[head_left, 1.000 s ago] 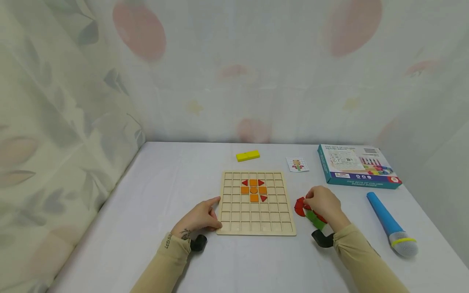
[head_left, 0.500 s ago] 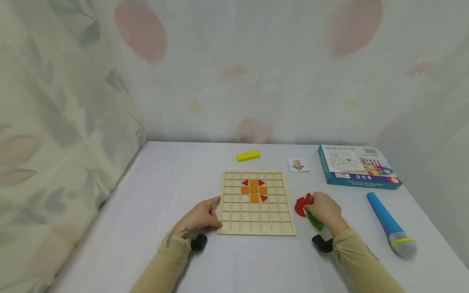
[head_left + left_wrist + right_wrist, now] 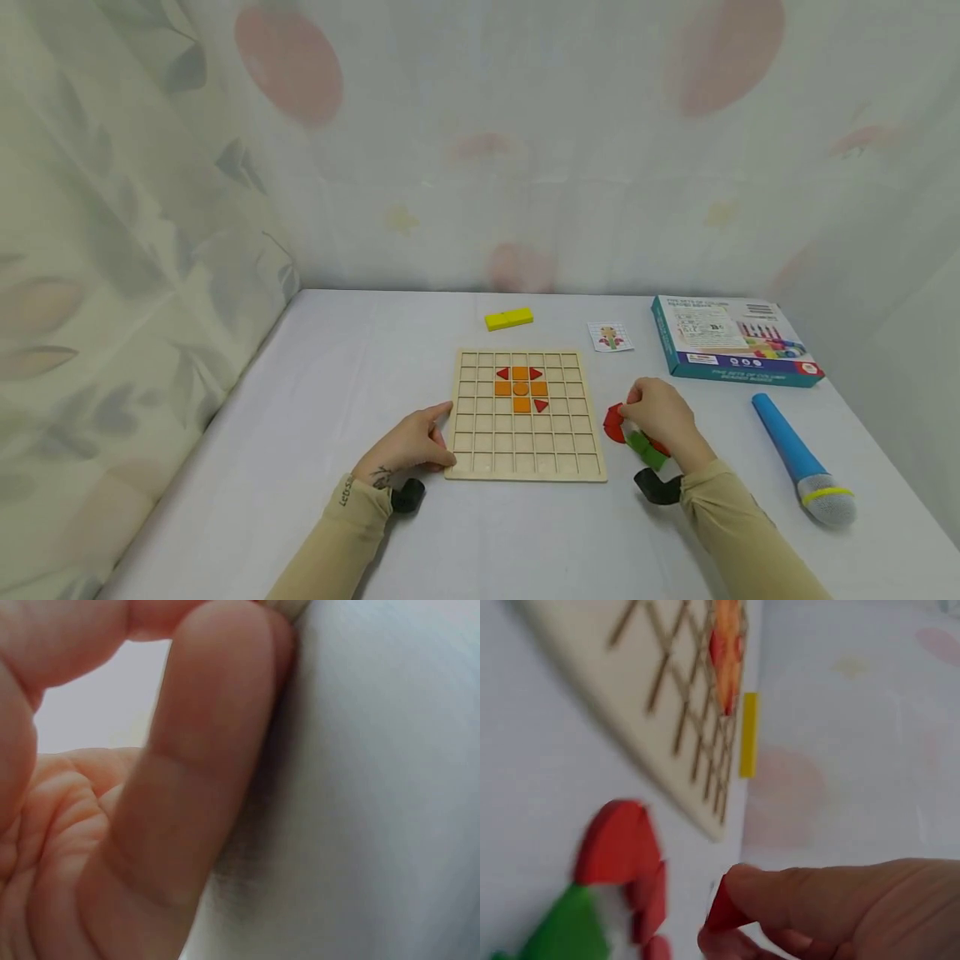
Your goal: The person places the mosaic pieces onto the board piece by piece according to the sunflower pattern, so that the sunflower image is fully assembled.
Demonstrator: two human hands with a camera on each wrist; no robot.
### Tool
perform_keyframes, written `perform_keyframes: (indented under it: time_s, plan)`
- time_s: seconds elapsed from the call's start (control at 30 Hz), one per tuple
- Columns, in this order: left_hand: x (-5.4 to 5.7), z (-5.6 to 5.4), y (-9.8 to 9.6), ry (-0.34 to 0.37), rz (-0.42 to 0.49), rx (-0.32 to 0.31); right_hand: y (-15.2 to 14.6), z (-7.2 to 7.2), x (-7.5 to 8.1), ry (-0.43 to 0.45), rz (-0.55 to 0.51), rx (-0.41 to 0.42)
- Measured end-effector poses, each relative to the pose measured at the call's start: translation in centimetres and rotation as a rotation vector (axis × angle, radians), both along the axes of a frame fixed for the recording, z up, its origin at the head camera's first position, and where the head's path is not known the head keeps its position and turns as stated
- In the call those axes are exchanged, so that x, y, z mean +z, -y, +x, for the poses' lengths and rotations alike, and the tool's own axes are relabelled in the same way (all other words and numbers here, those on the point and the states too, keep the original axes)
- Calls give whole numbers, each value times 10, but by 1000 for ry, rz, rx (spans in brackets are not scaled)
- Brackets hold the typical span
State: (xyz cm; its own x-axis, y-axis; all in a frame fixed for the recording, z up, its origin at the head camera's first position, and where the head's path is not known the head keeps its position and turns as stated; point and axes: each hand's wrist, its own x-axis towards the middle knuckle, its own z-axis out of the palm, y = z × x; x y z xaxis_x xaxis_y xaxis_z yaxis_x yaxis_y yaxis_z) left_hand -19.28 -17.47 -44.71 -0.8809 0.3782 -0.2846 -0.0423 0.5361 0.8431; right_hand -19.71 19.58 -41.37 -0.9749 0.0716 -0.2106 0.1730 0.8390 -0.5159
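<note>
In the head view a wooden grid board [image 3: 525, 468] lies on the table, with orange squares [image 3: 538, 388], an orange disc [image 3: 521, 388] and red triangles [image 3: 541, 406] set in it. My left hand [image 3: 403, 443] holds the board's left edge near the front corner with thumb and forefinger. Just right of the board is my right hand [image 3: 663, 417]. In the right wrist view its thumb and finger pinch a red triangular piece [image 3: 726, 909], partly covered by the thumb. Below that hand lie loose red pieces [image 3: 613, 424] and green pieces [image 3: 647, 451].
Behind the board lies a yellow bar [image 3: 509, 318]. A small picture card [image 3: 610, 337] is at the back right, beside a boxed set [image 3: 735, 342]. A blue toy microphone [image 3: 802, 458] lies near the table's right side.
My right hand dips toward the green pieces, baring a red piece beside its fingers, then comes back up and covers that spot again. The left hand and board stay put.
</note>
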Motion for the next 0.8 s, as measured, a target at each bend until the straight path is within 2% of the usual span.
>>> perform_keyframes:
  time_s: [0.2, 0.37, 0.6, 0.8]
  plan:
    - [-1, -1, 1, 1, -2, 0, 34, -19, 12, -143, -93, 157]
    - [-3, -2, 0, 2, -5, 0, 71, -33, 18, -215, -127, 315]
    - [-3, -2, 0, 8, -3, 3, 110, -52, 13, -179, -108, 503]
    - [-1, -1, 0, 5, -10, 2, 131, -59, 1, -139, -28, 622]
